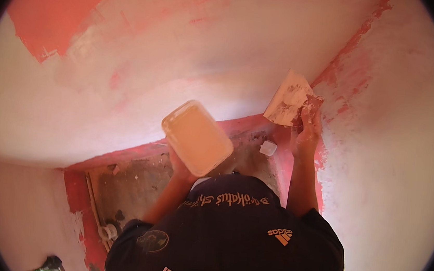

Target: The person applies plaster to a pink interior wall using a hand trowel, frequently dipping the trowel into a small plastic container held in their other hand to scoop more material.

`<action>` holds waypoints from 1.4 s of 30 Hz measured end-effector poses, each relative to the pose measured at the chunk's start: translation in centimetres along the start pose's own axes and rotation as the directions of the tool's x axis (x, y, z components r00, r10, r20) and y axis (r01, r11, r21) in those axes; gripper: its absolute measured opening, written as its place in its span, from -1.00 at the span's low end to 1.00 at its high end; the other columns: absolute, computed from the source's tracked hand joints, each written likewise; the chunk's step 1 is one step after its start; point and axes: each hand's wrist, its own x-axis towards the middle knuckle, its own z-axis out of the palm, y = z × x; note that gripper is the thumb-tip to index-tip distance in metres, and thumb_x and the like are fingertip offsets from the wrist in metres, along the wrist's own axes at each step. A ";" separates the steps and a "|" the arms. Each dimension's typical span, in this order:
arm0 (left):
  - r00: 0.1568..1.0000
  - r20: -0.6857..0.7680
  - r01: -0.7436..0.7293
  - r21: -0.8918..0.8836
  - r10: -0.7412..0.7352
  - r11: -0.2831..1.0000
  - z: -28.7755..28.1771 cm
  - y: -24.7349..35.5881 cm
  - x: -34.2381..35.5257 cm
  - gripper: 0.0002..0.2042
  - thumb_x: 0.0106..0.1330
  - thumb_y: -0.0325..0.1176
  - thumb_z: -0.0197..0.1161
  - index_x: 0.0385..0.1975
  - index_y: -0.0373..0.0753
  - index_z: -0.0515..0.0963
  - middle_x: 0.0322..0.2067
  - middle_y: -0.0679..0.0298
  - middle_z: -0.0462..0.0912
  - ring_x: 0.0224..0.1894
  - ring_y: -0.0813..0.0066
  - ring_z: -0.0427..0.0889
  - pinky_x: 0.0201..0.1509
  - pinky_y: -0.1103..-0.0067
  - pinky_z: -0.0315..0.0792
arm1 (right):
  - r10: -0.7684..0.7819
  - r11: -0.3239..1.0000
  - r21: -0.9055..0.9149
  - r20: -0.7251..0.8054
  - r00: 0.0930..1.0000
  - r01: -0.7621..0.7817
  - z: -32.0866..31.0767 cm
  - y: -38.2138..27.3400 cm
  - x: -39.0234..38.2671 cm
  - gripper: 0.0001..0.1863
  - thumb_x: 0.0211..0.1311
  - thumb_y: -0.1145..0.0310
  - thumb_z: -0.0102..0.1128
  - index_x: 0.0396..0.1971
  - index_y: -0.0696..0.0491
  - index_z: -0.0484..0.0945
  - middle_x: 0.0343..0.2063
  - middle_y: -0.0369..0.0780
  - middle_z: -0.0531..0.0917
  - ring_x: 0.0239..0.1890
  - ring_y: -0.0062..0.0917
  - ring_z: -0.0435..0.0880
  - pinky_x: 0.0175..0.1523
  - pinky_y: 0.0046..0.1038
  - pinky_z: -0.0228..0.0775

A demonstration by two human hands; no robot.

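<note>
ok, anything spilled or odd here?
A small white squarish piece lies on the floor near dark flecks, looking stray. Residue smears the right hand and its wide blade. No clear spill by the tub in the left hand.

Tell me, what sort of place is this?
Probably a room under renovation: there's a patchy red and off-white wall, a smeared, flat, wide blade in the right hand, and a pale orange, rounded-rectangular tub in the left hand.

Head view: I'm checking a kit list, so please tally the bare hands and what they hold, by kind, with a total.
Bare hands (left hand, right hand): 2
Pale orange rounded-rectangular container: 1
Broad flat pale-smeared blade: 1
Total: 4
</note>
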 end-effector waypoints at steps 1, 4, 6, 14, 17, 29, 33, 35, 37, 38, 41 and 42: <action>1.000 -0.021 -0.005 -0.008 0.005 1.000 1.2 -3.8 0.7 -0.51 0.59 0.01 -0.12 0.34 -0.17 0.29 0.15 0.21 0.52 0.14 0.26 0.58 0.14 0.28 0.58 | 0.016 0.999 -0.038 0.033 0.999 -0.014 -3.0 -0.7 1.2 -0.57 0.47 0.44 0.05 0.29 0.10 0.34 -0.03 -0.29 0.62 -0.09 -0.58 0.63 -0.04 -0.51 0.51; 0.995 -0.012 0.097 -0.282 -0.104 0.954 6.4 -13.6 2.3 -0.51 0.60 0.01 -0.18 0.33 -0.17 0.29 0.15 0.19 0.53 0.14 0.24 0.58 0.15 0.23 0.58 | 0.052 0.988 -0.153 0.182 0.982 -0.024 -10.9 -3.2 5.0 -0.57 0.46 0.45 0.05 0.28 0.14 0.34 -0.05 -0.27 0.62 -0.11 -0.59 0.61 -0.09 -0.51 0.50; 0.987 0.122 0.139 -0.300 -0.106 0.944 7.8 -15.6 3.2 -0.45 0.58 0.11 -0.24 0.33 -0.15 0.32 0.16 0.19 0.53 0.16 0.21 0.58 0.19 0.19 0.56 | 0.075 0.975 -0.221 0.293 0.953 -0.009 -11.5 -4.2 5.6 -0.57 0.46 0.46 0.04 0.27 0.16 0.34 -0.05 -0.26 0.62 -0.13 -0.60 0.61 -0.13 -0.52 0.50; 0.971 0.115 0.239 -0.418 -0.210 0.876 4.5 -14.4 4.3 -0.27 0.45 0.36 -0.27 0.39 -0.07 0.28 0.24 0.20 0.48 0.24 0.14 0.52 0.30 0.09 0.45 | 0.229 0.794 -0.605 0.385 0.894 0.057 -3.5 -3.3 1.8 -0.43 0.41 0.57 0.05 0.39 0.23 0.22 -0.01 -0.20 0.61 -0.22 -0.72 0.57 -0.29 -0.66 0.45; 0.976 0.021 0.208 -0.405 -0.218 0.890 4.6 -13.9 3.6 -0.27 0.45 0.35 -0.25 0.37 -0.10 0.30 0.24 0.18 0.48 0.24 0.16 0.51 0.31 0.12 0.44 | 0.121 0.734 -0.620 0.523 0.844 0.279 -3.0 -0.6 1.9 -0.38 0.39 0.53 0.06 0.43 0.19 0.19 0.00 -0.19 0.62 -0.31 -0.64 0.63 -0.20 -0.60 0.48; 0.985 -0.022 0.153 -0.339 -0.170 0.928 2.3 -13.4 0.2 -0.27 0.48 0.31 -0.27 0.34 -0.20 0.32 0.20 0.14 0.50 0.23 0.22 0.52 0.32 0.25 0.43 | 0.393 0.569 -0.778 0.543 0.742 0.268 1.2 4.4 -1.3 -0.37 0.28 0.49 0.05 0.38 0.22 0.27 -0.04 0.10 0.68 0.02 -0.26 0.71 0.14 -0.33 0.47; 0.988 -0.002 0.144 -0.340 -0.154 0.929 1.3 -13.9 -0.2 -0.22 0.45 0.38 -0.30 0.34 -0.18 0.32 0.21 0.13 0.50 0.21 0.23 0.55 0.30 0.27 0.46 | 0.370 0.568 -0.756 0.588 0.719 0.326 0.4 6.2 -1.6 -0.38 0.27 0.47 0.06 0.35 0.26 0.30 -0.03 0.12 0.67 0.03 -0.22 0.70 0.16 -0.31 0.45; 0.988 0.027 0.155 -0.333 -0.155 0.930 1.0 -13.8 -0.4 -0.21 0.44 0.40 -0.31 0.35 -0.17 0.32 0.21 0.13 0.50 0.20 0.23 0.55 0.29 0.28 0.47 | 0.437 0.589 -0.770 0.558 0.706 0.245 0.5 6.5 -2.2 -0.38 0.25 0.46 0.07 0.33 0.29 0.30 -0.04 0.12 0.67 0.03 -0.22 0.70 0.17 -0.33 0.44; 0.986 0.058 0.166 -0.326 -0.156 0.931 0.8 -13.6 -0.6 -0.20 0.43 0.41 -0.31 0.35 -0.17 0.31 0.20 0.13 0.51 0.20 0.23 0.56 0.29 0.28 0.47 | 0.445 0.609 -0.761 0.560 0.699 0.223 0.8 6.6 -2.5 -0.38 0.25 0.45 0.07 0.34 0.29 0.30 -0.04 0.12 0.67 0.03 -0.22 0.70 0.17 -0.33 0.44; 0.984 0.050 0.178 -0.344 -0.171 0.922 0.7 -13.6 -0.7 -0.19 0.43 0.42 -0.32 0.35 -0.16 0.31 0.19 0.13 0.52 0.19 0.23 0.57 0.29 0.27 0.47 | 0.451 0.627 -0.753 0.561 0.694 0.201 0.9 6.7 -2.6 -0.37 0.25 0.45 0.08 0.34 0.30 0.29 -0.05 0.11 0.68 0.03 -0.23 0.70 0.16 -0.33 0.45; 0.981 0.019 0.189 -0.352 -0.195 0.917 0.6 -13.7 -0.9 -0.18 0.42 0.44 -0.34 0.35 -0.16 0.31 0.17 0.14 0.54 0.18 0.23 0.58 0.28 0.27 0.48 | 0.469 0.660 -0.732 0.578 0.668 0.169 0.3 7.5 -2.7 -0.37 0.26 0.45 0.09 0.34 0.33 0.28 -0.06 0.12 0.68 0.02 -0.24 0.71 0.16 -0.33 0.45; 0.979 -0.004 0.192 -0.341 -0.205 0.920 0.6 -13.8 -1.0 -0.17 0.41 0.45 -0.35 0.35 -0.16 0.31 0.15 0.13 0.55 0.17 0.23 0.59 0.28 0.27 0.48 | 0.469 0.661 -0.731 0.578 0.667 0.169 0.4 7.4 -2.7 -0.37 0.26 0.45 0.09 0.34 0.33 0.28 -0.06 0.12 0.68 0.02 -0.24 0.71 0.16 -0.33 0.45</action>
